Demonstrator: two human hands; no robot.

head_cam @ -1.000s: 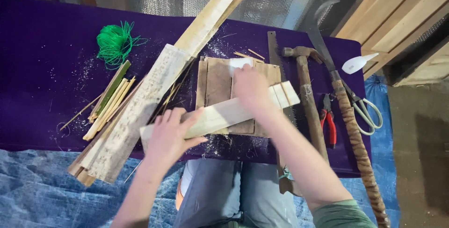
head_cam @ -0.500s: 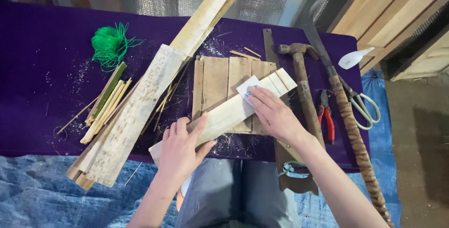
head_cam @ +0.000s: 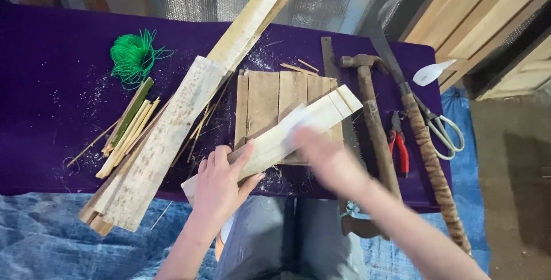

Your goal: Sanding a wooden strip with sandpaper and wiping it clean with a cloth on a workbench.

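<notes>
A pale split slat (head_cam: 327,111) lies slantwise across a small board of wooden planks (head_cam: 264,93) on the purple cloth (head_cam: 46,85). My left hand (head_cam: 221,185) presses down on the slat's near end, fingers spread over it. My right hand (head_cam: 324,156) is blurred with motion over the slat's middle. It holds a small white piece (head_cam: 293,120) flat against the slat's surface. Pale dust and shavings lie around the board.
Long wide slats (head_cam: 172,136), thin strips (head_cam: 126,125) and a green cord coil (head_cam: 131,56) lie to the left. To the right lie a saw (head_cam: 330,62), hammer (head_cam: 373,119), red pliers (head_cam: 399,145), scissors (head_cam: 442,131) and a blade with a wrapped handle (head_cam: 430,159). Blue tarp (head_cam: 46,240) lies below.
My right hand has slid with the white piece from the slat's far end toward its middle. My left hand has stayed on the near end, and the view has shifted slightly.
</notes>
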